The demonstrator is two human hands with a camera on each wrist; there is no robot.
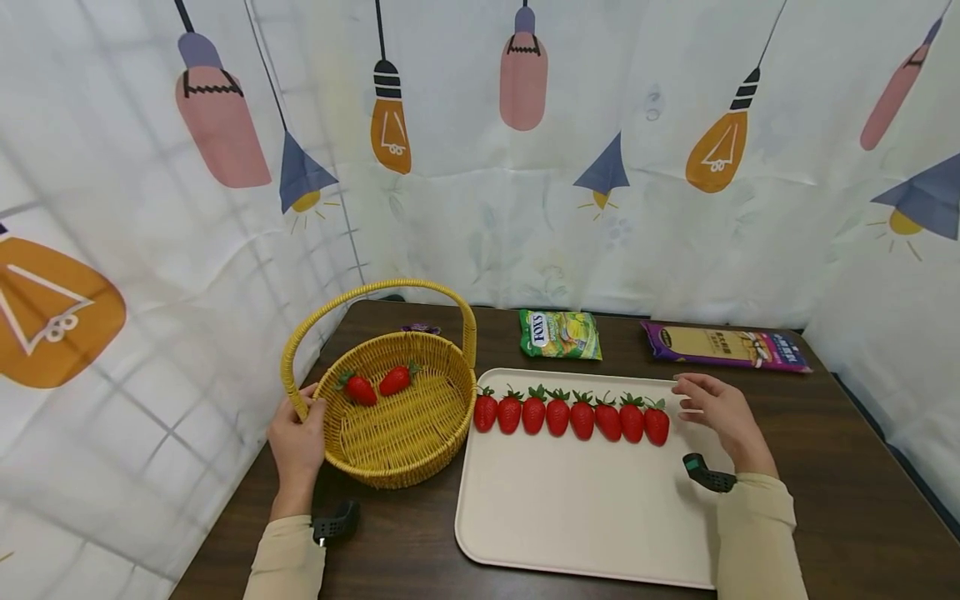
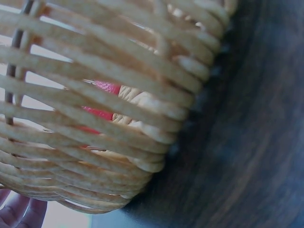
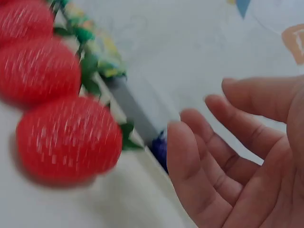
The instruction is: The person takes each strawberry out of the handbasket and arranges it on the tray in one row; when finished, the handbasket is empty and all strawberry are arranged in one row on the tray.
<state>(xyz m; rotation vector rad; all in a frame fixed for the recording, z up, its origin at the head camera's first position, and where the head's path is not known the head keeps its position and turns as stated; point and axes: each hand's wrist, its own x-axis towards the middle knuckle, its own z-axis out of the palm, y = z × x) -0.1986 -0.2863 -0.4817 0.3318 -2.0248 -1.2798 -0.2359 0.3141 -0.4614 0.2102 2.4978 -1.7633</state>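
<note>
At the left, my left hand [image 1: 296,442] grips the yellow wicker basket [image 1: 390,477] where its handle [image 1: 288,367] meets the rim. Inside the basket, toward the back, lie two strawberries, one [image 1: 360,389] left of the other [image 1: 395,380]. A beige tray [image 1: 585,508] sits to the right. Along its far side runs a row of several red strawberries [image 1: 557,417] with green leaves pointing away from me. Just beyond the row's right end [image 3: 69,140], my right hand [image 1: 720,417] hovers over the tray's far right corner, its fingers loosely bent around nothing.
Behind the tray lie a green Fox's candy bag [image 1: 561,335] and a long purple and yellow snack packet [image 1: 726,347]. A small purple wrapped item [image 1: 422,328] is partly hidden behind the basket. A patterned curtain [image 1: 465,225] hangs along the dark table's [image 1: 840,483] far edge.
</note>
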